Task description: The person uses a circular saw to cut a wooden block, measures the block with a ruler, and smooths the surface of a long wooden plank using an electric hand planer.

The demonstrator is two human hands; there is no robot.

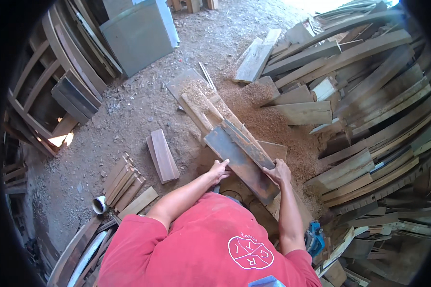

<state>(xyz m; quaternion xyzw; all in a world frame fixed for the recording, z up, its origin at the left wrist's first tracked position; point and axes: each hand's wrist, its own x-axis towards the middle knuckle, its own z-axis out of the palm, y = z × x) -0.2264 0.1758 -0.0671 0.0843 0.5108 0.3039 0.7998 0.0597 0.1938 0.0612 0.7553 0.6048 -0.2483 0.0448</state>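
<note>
A wide, dark, stained wooden board (pixel 242 167) lies slantwise in front of me. My left hand (pixel 219 171) closes on its left edge, thumb on top. Along its right side runs a narrow, weathered wooden strip (pixel 246 142). My right hand (pixel 278 172) is wrapped round the near end of this strip, its fingers partly hidden. Both pieces rest over a low stand of planks (pixel 191 79) strewn with wood shavings.
Heaped shavings (pixel 258 103) lie right of the stand, beside large stacks of boards (pixel 364 110). A blue power tool (pixel 315 238) sits by my right elbow. To the left are two short boards (pixel 163 155), bundled wood pieces (pixel 123 182), a white pipe (pixel 99 204) and a grey panel (pixel 139 38).
</note>
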